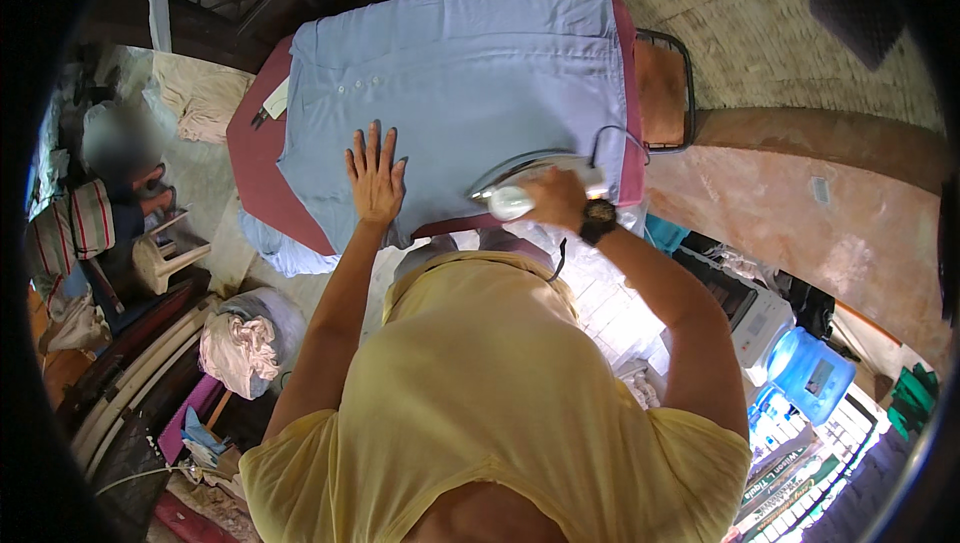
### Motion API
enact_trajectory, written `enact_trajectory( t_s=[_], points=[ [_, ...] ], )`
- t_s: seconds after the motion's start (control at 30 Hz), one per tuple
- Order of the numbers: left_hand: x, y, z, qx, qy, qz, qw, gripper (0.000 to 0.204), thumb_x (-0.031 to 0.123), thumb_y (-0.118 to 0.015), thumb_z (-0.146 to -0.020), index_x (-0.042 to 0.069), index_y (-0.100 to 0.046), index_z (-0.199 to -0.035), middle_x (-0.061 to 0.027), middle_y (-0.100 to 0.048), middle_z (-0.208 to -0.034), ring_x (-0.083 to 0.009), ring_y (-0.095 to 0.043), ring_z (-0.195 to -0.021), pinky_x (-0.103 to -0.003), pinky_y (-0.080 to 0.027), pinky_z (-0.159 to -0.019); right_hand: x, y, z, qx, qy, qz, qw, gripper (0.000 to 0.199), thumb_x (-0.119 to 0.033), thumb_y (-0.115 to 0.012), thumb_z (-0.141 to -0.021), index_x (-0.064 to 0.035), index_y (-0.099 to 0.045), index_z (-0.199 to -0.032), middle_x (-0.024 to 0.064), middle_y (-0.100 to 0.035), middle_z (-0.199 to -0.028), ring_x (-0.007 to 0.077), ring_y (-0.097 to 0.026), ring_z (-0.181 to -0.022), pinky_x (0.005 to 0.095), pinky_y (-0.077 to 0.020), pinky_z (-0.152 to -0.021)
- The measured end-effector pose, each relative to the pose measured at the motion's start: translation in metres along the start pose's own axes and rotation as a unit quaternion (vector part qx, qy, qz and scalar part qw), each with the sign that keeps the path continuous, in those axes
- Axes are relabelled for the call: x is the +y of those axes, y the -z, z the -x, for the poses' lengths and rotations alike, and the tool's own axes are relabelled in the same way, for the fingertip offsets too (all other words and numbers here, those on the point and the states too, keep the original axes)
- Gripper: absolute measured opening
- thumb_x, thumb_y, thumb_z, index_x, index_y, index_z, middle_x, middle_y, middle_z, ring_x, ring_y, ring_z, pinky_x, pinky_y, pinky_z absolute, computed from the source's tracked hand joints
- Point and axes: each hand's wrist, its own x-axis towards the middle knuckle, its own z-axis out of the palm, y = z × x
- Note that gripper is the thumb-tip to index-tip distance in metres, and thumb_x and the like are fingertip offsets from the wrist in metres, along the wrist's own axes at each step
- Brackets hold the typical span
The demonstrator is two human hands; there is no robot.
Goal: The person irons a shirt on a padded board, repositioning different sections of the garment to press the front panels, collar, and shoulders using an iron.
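A light blue buttoned shirt (pixel 450 108) lies spread over a maroon-covered ironing board (pixel 262 163). My left hand (pixel 375 180) rests flat on the cloth, fingers stretched out and apart, below a short row of small buttons. Toward the board's near right side, my right hand (pixel 556 198) is wrapped around the handle of a clothes iron (pixel 511 205). The iron lies on the shirt with its tip pointing left, and its underside is hidden. A dark cord (pixel 597 146) loops up behind it. On my right wrist sits a dark watch (pixel 599 219).
A black metal frame (pixel 690 93) juts out at the board's right end. Bundled cloth (pixel 240 348) stands on the floor at lower left, near a small wooden stool (pixel 160 261). A person sits at far left. A blue water jug (pixel 812 375) is at right.
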Motion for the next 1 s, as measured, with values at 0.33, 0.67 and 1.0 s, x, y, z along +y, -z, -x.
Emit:
enact_trajectory(
  t_s=[0.33, 0.67, 1.0],
  points=[
    [0.000, -0.007, 0.000, 0.021, -0.009, -0.013, 1.000, 0.053, 0.038, -0.039, -0.103, 0.023, -0.035, -0.153, -0.0055, -0.023, -0.163, -0.0356, -0.018, -0.149, -0.056, -0.012, -0.120, 0.066, 0.032, 0.026, -0.022, -0.002, 0.026, 0.999, 0.059, -0.065, -0.075, -0.068, -0.0165, -0.071, -0.101, 0.0138, -0.070, -0.080, 0.0335, -0.070, -0.078, 0.0468, -0.0543, -0.068],
    [-0.002, -0.005, 0.001, 0.036, -0.005, 0.027, 0.999, 0.054, 0.042, -0.040, -0.102, 0.020, -0.037, -0.152, -0.0079, -0.025, -0.161, -0.0376, -0.021, -0.147, -0.056, -0.015, -0.119, 0.048, 0.055, -0.018, 0.169, -0.021, -0.134, 0.976, 0.070, -0.066, -0.071, -0.077, -0.0030, -0.067, -0.108, 0.0212, -0.071, -0.086, 0.0390, -0.070, -0.080, 0.0484, -0.0558, -0.070],
    [-0.004, -0.008, 0.001, 0.067, -0.002, 0.059, 0.996, 0.053, 0.039, -0.047, -0.100, 0.017, -0.042, -0.148, -0.0110, -0.034, -0.155, -0.0377, -0.027, -0.142, -0.055, -0.019, -0.118, -0.026, 0.083, -0.139, 0.148, -0.056, -0.090, 0.983, 0.068, -0.068, -0.065, -0.080, -0.0061, -0.069, -0.108, 0.0231, -0.071, -0.088, 0.0412, -0.070, -0.086, 0.0496, -0.0558, -0.077]
  ],
)
